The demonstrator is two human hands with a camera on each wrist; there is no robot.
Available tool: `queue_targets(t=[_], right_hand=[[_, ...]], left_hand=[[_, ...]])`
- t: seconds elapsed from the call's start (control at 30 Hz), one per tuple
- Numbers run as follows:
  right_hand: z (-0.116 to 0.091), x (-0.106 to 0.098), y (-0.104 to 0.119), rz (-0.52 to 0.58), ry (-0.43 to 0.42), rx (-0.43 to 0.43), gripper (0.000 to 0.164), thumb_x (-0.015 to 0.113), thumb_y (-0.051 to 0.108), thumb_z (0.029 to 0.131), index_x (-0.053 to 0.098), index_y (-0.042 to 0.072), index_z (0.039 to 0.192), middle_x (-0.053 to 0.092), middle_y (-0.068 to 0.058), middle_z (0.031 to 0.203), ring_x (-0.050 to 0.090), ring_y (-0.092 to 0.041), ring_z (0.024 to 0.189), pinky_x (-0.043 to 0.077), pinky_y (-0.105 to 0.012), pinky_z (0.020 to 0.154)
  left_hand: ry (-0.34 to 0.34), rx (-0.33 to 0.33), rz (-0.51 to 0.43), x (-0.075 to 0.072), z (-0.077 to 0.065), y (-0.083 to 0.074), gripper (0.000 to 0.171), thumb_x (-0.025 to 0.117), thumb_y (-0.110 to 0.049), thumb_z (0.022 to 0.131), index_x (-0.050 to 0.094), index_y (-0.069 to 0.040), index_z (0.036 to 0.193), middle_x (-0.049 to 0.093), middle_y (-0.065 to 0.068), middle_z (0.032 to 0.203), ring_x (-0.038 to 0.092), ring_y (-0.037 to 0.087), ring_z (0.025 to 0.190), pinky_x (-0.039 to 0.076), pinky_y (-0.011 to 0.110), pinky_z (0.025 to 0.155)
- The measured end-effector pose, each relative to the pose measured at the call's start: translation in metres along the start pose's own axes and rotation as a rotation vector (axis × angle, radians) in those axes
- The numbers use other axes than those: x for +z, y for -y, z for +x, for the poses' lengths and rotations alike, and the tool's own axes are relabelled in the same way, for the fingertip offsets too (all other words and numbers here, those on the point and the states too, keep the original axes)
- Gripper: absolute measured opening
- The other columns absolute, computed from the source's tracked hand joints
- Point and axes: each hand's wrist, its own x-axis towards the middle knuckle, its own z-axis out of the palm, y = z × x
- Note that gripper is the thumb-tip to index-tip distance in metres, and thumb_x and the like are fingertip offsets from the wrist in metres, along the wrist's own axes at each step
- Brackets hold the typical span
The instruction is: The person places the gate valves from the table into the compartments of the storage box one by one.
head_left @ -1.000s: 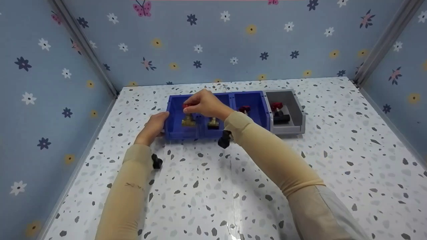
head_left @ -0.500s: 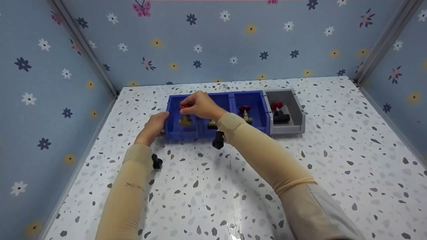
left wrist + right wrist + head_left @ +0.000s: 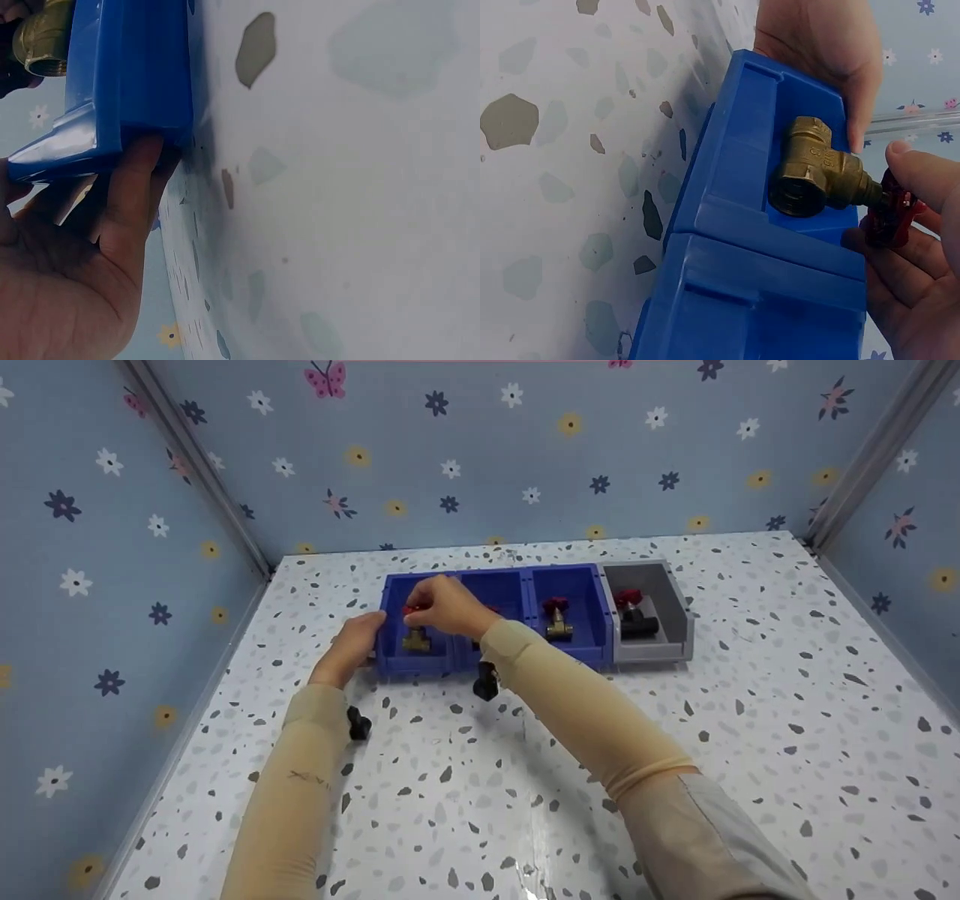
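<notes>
My right hand [image 3: 454, 606] pinches the red handwheel [image 3: 891, 214] of a brass valve [image 3: 817, 169] between thumb and fingers. The valve hangs handwheel-up inside the leftmost blue bin [image 3: 412, 664], its brass body low in the bin near the front wall. My left hand [image 3: 355, 641] grips the outer left side of that same bin, fingers against the wall [image 3: 131, 195] and thumb over the rim. Behind my right hand, a valve in the second blue bin is mostly hidden. Another brass valve [image 3: 558, 628] with a red handwheel stands in the third blue bin [image 3: 577, 656].
A grey bin [image 3: 675, 651] adjoins the row on the right and holds a black valve [image 3: 639, 625] with a red handwheel. The row stands on a white speckled table [image 3: 420, 810]. Flower-patterned panels [image 3: 495, 450] rise behind and at both sides.
My right hand has moved left and lower with the brass valve in the leftmost bin, uncovering the valve in the third bin. My left hand stays at the bin's side.
</notes>
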Motion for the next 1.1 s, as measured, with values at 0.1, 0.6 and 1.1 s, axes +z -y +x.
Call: queue_targets(t=[0.1, 0.6, 1.1], right_hand=[[0.000, 0.003, 0.001, -0.045, 0.006, 0.006, 0.023, 0.080, 0.021, 0.100, 0.080, 0.005, 0.116, 0.080, -0.010, 0.111, 0.070, -0.015, 0.092, 0.058, -0.030, 0.084], [0.007, 0.013, -0.004, -0.150, 0.078, 0.046, 0.025, 0.080, 0.026, 0.101, 0.080, 0.008, 0.117, 0.080, -0.008, 0.115, 0.073, -0.018, 0.099, 0.061, -0.032, 0.090], [0.007, 0.019, -0.009, -0.196, 0.033, -0.008, 0.021, 0.081, 0.024, 0.100, 0.085, 0.007, 0.112, 0.083, -0.009, 0.106, 0.070, -0.015, 0.085, 0.060, -0.030, 0.080]], left_hand=[[-0.003, 0.004, 0.005, 0.000, 0.000, 0.001, 0.065, 0.030, -0.046, 0.117, 0.035, -0.010, 0.171, 0.049, 0.021, 0.167, 0.050, 0.038, 0.152, 0.045, 0.056, 0.124], [-0.015, 0.018, 0.014, 0.001, 0.000, 0.001, 0.065, 0.029, -0.046, 0.117, 0.038, -0.009, 0.169, 0.054, 0.020, 0.163, 0.055, 0.036, 0.149, 0.047, 0.056, 0.122], [-0.015, -0.012, 0.011, 0.001, -0.001, 0.000, 0.065, 0.032, -0.046, 0.117, 0.034, -0.010, 0.171, 0.043, 0.018, 0.172, 0.044, 0.036, 0.158, 0.041, 0.058, 0.127]])
